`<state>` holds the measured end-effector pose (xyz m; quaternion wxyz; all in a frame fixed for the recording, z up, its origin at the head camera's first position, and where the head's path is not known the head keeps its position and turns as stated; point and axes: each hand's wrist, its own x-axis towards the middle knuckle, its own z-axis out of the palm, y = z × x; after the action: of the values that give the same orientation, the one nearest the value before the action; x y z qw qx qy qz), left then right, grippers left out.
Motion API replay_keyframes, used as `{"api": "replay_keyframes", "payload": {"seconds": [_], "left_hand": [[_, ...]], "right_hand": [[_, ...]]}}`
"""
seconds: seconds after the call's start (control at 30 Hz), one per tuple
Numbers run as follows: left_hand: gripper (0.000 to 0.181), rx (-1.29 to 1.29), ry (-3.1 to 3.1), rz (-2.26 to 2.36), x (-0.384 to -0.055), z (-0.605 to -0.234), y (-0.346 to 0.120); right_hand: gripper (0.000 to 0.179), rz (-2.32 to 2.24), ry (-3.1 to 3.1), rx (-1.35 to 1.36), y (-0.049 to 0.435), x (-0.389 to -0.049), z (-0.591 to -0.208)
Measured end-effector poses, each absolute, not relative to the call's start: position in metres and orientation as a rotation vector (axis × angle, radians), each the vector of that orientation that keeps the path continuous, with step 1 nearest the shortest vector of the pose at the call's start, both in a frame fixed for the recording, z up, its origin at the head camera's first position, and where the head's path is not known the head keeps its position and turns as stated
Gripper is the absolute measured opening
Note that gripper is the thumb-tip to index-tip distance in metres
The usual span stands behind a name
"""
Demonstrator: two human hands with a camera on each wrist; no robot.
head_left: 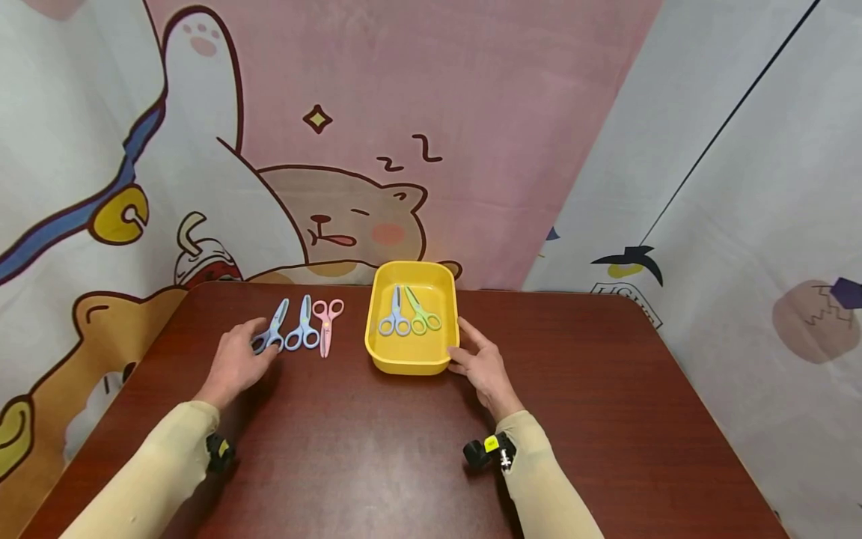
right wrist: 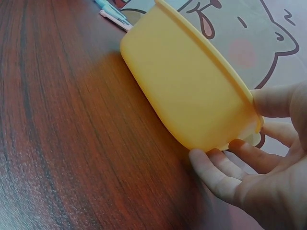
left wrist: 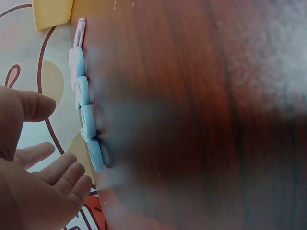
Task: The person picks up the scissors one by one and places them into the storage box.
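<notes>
My left hand (head_left: 237, 361) reaches over the handles of the leftmost blue scissors (head_left: 274, 327), its thumb and fingers spread apart. In the left wrist view, the fingers (left wrist: 62, 172) stand clear of the row of handles. Beside them lie a second pair of blue scissors (head_left: 304, 326) and a pair of pink scissors (head_left: 326, 326), handles away from me. My right hand (head_left: 483, 368) holds the right side of a yellow tray (head_left: 412, 367), thumb at the rim and fingers against the outer wall. Inside it lie blue scissors (head_left: 396, 313) and green scissors (head_left: 421, 313).
A dark reddish-brown table (head_left: 377, 457) bears everything. Behind its far edge hangs a printed cloth (head_left: 485, 135) with cartoon animals, and more cloth rises along both sides. The tray stands near that far edge.
</notes>
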<state>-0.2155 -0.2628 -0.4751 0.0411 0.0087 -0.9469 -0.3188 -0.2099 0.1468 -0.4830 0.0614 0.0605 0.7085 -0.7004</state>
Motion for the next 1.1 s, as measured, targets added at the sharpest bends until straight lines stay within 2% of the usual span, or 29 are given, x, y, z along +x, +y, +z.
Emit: {"api": "replay_keyframes", "payload": {"seconds": [1.1], "left_hand": [[0.069, 0.159, -2.961, -0.962, -0.232, -0.489, -0.270]], "right_hand": [[0.067, -2.128, 2.126, 0.188, 0.147, -0.208, -0.482]]}}
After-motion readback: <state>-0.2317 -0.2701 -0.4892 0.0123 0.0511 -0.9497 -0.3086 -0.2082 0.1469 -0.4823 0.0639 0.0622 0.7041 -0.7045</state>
